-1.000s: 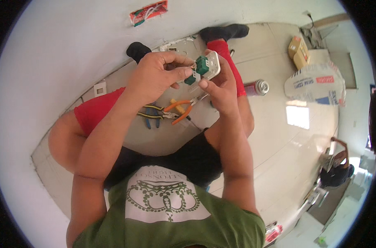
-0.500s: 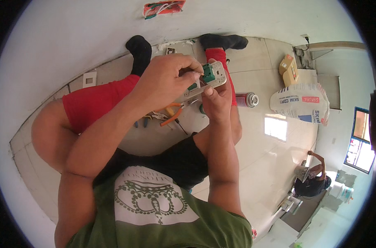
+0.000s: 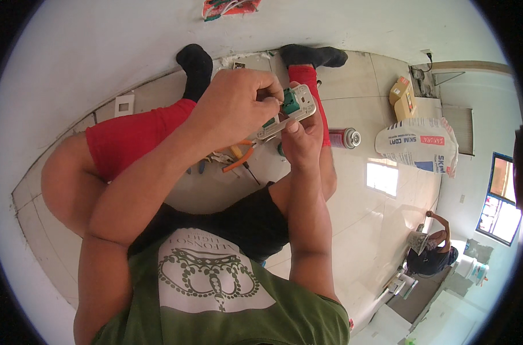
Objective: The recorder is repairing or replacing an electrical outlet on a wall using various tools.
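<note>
A white plate point(image 3: 124, 106) lies flat on the tiled floor point(image 3: 382, 224) near the wall at the far left edge. Further right, the left hand point(image 3: 237, 107) is curled shut, its fingertips point(image 3: 271, 94) pinching the green part of a switch point(image 3: 296, 104) — a white frame with a green insert, held up over the floor between the person's two red-clad legs. Below it, on the tiles, lie orange-handled pliers point(image 3: 242, 156), partly hidden by the left forearm, with a blue-handled tool just beside them that is too hidden to name. The right hand point(image 3: 301, 140) grips the switch from underneath, thumb pressed up against its lower edge, fingers wrapped behind the frame. To the right, just past the right leg, a red can point(image 3: 344, 138) lies on its side on the floor. Further right, toward the far corner, a white sack point(image 3: 418, 145) leans near a yellow box point(image 3: 402, 96) — the two are close but apart.
</note>
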Demonstrator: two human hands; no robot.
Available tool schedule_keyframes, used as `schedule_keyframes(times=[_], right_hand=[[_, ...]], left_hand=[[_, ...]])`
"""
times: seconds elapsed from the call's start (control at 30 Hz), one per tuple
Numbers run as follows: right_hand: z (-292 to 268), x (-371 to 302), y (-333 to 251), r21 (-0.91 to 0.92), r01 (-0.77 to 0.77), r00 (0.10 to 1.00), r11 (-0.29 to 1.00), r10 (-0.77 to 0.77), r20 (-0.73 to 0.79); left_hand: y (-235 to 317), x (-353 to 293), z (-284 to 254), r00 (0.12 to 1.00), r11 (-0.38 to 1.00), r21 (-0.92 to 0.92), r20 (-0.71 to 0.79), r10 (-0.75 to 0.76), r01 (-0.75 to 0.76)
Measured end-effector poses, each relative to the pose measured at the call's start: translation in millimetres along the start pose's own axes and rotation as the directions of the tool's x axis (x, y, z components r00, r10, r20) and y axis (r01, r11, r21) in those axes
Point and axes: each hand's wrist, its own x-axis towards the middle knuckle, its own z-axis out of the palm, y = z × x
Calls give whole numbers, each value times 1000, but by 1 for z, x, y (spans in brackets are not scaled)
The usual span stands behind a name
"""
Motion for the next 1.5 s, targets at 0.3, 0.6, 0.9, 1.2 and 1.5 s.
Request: schedule_keyframes(times=[0.3,0.6,0.9,1.2,1.5], right_hand=[[-5,3,2,-12,46,999,999,-46,-13],[3,2,-9,-153,40,999,987,-39,10],[0,3,7,76,-62,997,995,65,-41],[-1,22,-4,349,-35,986,937,89,-139],[-5,11,34,-30,23,999,999,-21,40]], left_hand=[[6,6,1,999,999,39,26,24,-25],[-11,1,-2,997,999,24,59,47,-48],[-28,-4,22,965,830,-492,162,-208,261],[-14,5,68,982,882,-466,-119,-143,72],[-60,-19,71,956,983,-156,-290,50,-99]])
